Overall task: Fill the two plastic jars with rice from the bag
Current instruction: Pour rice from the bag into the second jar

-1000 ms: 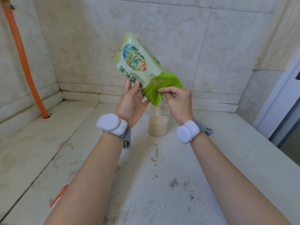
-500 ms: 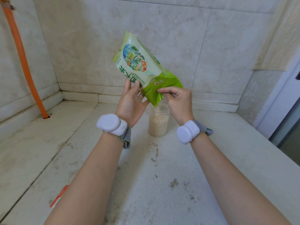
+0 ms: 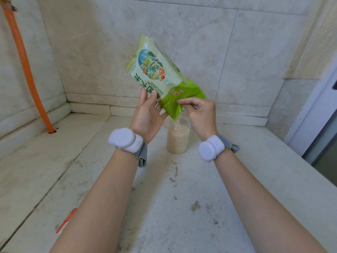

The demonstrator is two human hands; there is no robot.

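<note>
A green and white rice bag (image 3: 160,75) is tilted with its opened corner pointing down over a clear plastic jar (image 3: 178,136). The jar stands on the stone counter and is well over half full of rice. My left hand (image 3: 147,115) holds the bag from below and behind. My right hand (image 3: 199,114) pinches the green lower corner just above the jar's mouth. Rice falls from the corner into the jar. Only one jar is in view; part of its rim is hidden behind the bag and my right hand.
An orange pipe (image 3: 23,64) runs down the left wall into the counter (image 3: 182,198). A small orange strip (image 3: 66,220) lies near the counter's front left. Tiled walls close the back and left; a door frame (image 3: 317,114) stands at the right.
The hands and bag have barely moved. The rice level in the jar has risen slightly.
</note>
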